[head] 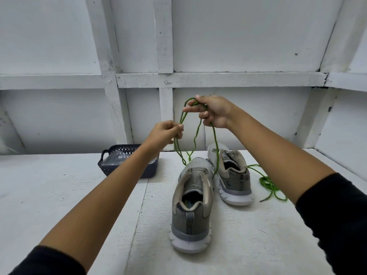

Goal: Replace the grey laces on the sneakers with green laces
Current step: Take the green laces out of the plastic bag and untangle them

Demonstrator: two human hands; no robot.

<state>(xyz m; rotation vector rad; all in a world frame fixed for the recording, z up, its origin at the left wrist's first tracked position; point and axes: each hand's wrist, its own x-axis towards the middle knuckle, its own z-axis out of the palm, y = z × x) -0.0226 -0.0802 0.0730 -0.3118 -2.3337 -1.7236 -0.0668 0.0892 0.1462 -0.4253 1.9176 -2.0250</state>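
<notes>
Basket (108,169), dark, lattice sides, centre left of frame at the back of the white worktop (59,195), crinkled clear plastic inside. Left hand (164,133) raised above the basket's right end, thumb and fingers pinching a green lace (216,145). Right hand (212,112) higher, just right of centre, fingers curled around the same lace; index finger sticks out leftward. Lace hangs from both hands in loose loops down toward the shoes. Two grey sneakers below, heels toward the viewer: near sneaker (191,205) at centre, far sneaker (230,171) just beside it, to the right and further back. Second green lace (267,182) bunched on the worktop to the right of the far sneaker. Black sleeves at both lower corners.
</notes>
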